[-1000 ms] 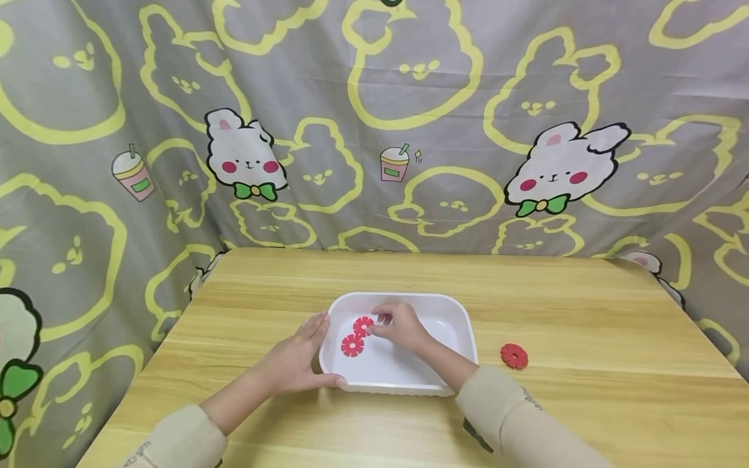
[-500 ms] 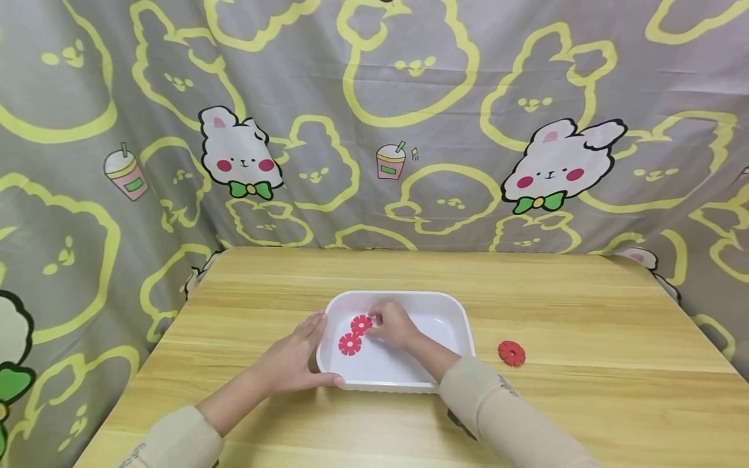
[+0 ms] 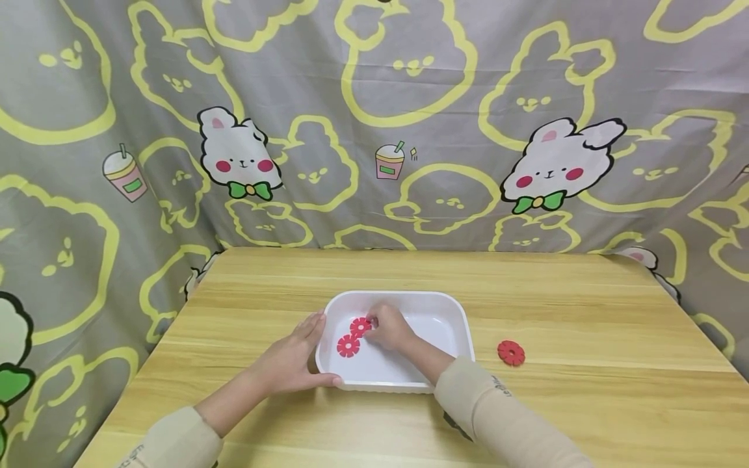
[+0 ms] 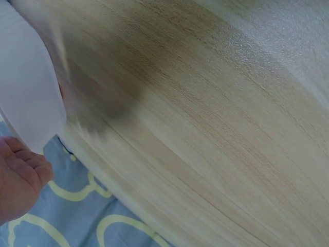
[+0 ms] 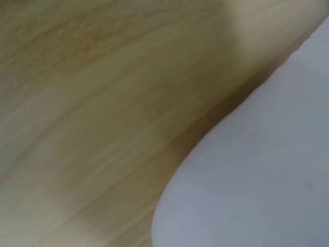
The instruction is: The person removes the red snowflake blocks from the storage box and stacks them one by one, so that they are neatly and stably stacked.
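A white plastic tray (image 3: 409, 374) sits on the table. On its floor at the left lie two red notched interlocking discs, a nearer disc (image 3: 348, 346) and a farther disc (image 3: 359, 327), their edges meeting. My left hand (image 3: 292, 361) rests against the tray's left end, fingers fairly straight along the wall and thumb on the front rim. Reaching inside, my right hand (image 3: 389, 328) has its thumb and bent fingers at the right edge of the farther disc, pinching it; the fingertips partly hide that edge. The left wrist view shows part of the left hand (image 4: 23, 177) beside the tray wall.
Another red notched disc (image 3: 512, 353) lies on the wooden table (image 3: 585, 403), right of the tray. A grey curtain (image 3: 363, 221) with yellow outlines hangs behind the table. The right wrist view shows wood grain and a blurred pale surface (image 5: 247, 190).
My right fingers have closed in at the farther disc's edge, and the two discs have shifted very slightly. My left hand stays on the tray. The head view has drifted a little.
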The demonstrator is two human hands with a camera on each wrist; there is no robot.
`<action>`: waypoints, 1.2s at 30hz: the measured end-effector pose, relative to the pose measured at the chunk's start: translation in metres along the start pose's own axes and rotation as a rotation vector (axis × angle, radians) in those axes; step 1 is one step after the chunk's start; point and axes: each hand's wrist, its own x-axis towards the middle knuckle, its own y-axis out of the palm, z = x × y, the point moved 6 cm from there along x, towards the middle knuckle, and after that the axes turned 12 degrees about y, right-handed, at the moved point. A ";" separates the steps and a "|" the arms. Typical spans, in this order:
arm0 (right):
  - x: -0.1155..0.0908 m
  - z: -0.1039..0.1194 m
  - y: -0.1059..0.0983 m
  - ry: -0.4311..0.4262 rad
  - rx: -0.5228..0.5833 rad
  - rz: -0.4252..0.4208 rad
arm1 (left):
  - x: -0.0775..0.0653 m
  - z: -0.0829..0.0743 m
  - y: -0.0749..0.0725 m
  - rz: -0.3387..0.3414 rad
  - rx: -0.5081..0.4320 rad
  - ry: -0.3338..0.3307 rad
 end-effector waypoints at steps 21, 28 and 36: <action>-0.014 -0.015 -0.011 -0.028 -0.008 0.053 | -0.001 -0.001 0.002 0.015 -0.014 -0.013; -0.021 -0.019 -0.016 -0.055 -0.019 0.059 | -0.001 0.000 0.002 0.019 -0.023 -0.026; -0.031 -0.026 -0.024 -0.051 -0.028 0.077 | 0.000 -0.001 0.000 0.012 -0.004 -0.009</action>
